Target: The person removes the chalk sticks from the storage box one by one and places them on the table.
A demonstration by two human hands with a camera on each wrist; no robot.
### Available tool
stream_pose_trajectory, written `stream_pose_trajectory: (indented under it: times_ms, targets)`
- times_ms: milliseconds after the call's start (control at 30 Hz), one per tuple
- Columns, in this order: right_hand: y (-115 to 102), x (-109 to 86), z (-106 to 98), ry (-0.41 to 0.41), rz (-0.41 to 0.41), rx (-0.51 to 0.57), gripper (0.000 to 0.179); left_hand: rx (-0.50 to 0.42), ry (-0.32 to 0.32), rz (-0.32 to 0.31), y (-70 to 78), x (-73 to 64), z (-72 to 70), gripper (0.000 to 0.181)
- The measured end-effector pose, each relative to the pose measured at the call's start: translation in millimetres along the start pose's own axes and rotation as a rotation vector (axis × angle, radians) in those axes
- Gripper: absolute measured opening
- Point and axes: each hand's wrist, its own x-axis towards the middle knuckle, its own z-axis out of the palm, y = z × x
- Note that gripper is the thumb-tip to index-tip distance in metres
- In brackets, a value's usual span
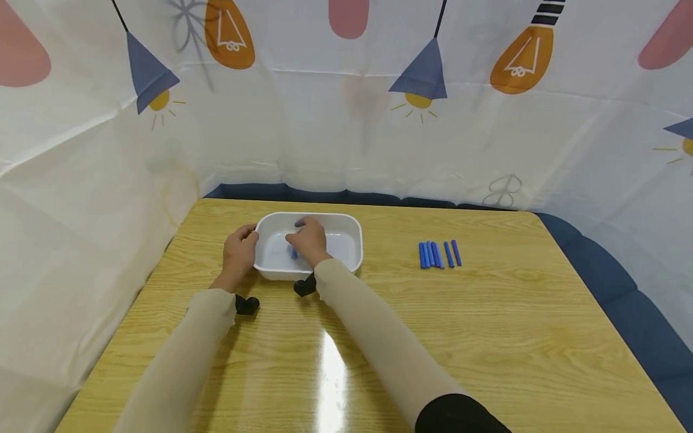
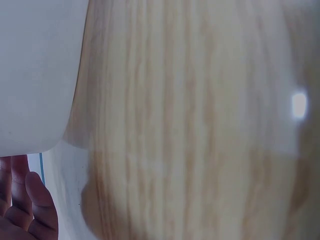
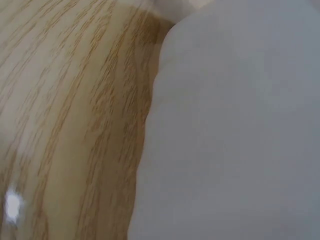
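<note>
A white tray (image 1: 303, 275) with rounded corners stands on the table. At its left end my left hand (image 1: 240, 249) touches the outside of the rim with thumb and fingers. In the left wrist view, the fingers (image 2: 20, 185) lie beside the tray corner. My right hand (image 1: 311, 240) reaches over the tray's front rim, its fingers bent and low inside. A small blue piece (image 1: 294, 253) shows right under the thumb, partly hidden by the hand. Dark blue also shows at the index fingertip. The right wrist view holds only the tray's wall (image 3: 225, 130) and tabletop.
Several blue sticks (image 1: 433, 255) lie side by side on the wooden table (image 1: 487, 337), right of the tray. White printed cloth (image 1: 325, 138) hangs behind and at the sides. Dark blue fabric (image 1: 612, 288) borders the table's right edge.
</note>
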Motion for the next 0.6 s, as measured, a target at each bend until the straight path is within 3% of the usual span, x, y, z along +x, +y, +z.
stream_pose_trajectory:
  times_ms: [600]
  targets:
    - [-0.1,-1.9,1.5,-0.044,0.023,-0.109,0.042,0.002,0.012,0.016,-1.8,-0.1,-0.5,0.049]
